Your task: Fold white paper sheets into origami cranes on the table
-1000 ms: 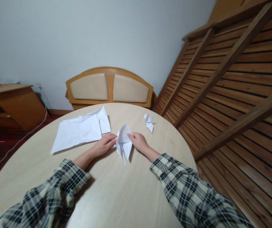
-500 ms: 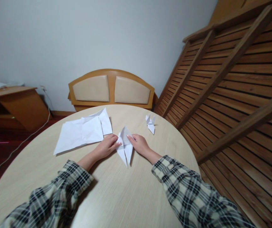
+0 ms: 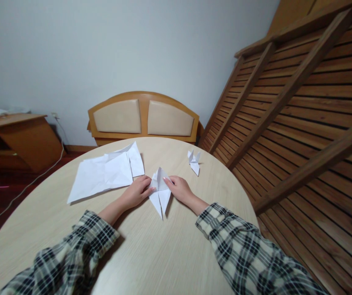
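Between my two hands is a piece of white folded paper (image 3: 160,196), with one point away from me and two long points side by side toward me. My left hand (image 3: 137,191) grips its left edge, the thumb lying on top. On the right edge my right hand (image 3: 179,188) pinches it, thumb on the upper face and fingers partly hidden beneath. A small finished-looking origami figure (image 3: 194,166) with upright points stands beyond my right hand. Loose sheets of white paper (image 3: 102,176), creased and overlapping, lie beyond my left hand.
The round light wood table (image 3: 151,254) carries all the paper. A padded headboard (image 3: 143,116) stands behind it against the wall. Slatted wooden panels (image 3: 286,123) lean close on the right. At the left are a wooden desk (image 3: 22,139) and a white cable (image 3: 25,188) on the floor.
The two near points of the folded paper have drawn slightly closer together. Both hands keep their hold, and the whole view has shifted a little.
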A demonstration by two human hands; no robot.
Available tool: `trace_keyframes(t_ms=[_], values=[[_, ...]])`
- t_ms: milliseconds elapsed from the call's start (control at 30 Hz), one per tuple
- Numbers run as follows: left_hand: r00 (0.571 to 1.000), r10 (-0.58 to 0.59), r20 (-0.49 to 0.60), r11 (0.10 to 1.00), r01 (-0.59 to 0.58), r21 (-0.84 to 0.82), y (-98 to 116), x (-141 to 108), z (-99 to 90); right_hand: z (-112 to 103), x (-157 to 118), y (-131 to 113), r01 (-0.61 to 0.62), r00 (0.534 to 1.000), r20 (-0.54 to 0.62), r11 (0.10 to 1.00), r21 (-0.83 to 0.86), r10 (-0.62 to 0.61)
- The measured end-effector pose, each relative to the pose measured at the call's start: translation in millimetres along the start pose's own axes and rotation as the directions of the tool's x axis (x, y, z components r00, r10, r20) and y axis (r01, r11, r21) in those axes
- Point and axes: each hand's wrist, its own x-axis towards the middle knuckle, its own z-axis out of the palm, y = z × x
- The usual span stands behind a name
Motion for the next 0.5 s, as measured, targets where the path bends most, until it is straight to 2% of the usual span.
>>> trace_keyframes(t_ms=[67, 233, 367, 500], values=[[1.0, -0.002, -0.003, 1.0, 0.002, 0.004, 0, 0, 0.5, 0, 0, 0, -0.004, 1.0, 0.009, 0.999, 0.032, 0.004], [1.0, -0.021, 0.0, 1.0, 0.021, -0.007, 1, 0, 0.0, -4, 4, 7, -0.111, 0.993, 0.072, 0.971, 0.214, 0.097], [0.999, -0.035, 0.004, 0.999, 0.035, -0.027, 2, 0, -0.9, -13, 10, 19, -0.029, 0.977, 0.209, 0.935, 0.354, -0.049], [0.999, -0.048, -0.004, 0.998, 0.048, -0.039, 5, 0, -2.4, -25, 12, 27, -0.01, 0.906, 0.381, 0.89, 0.455, -0.185]])
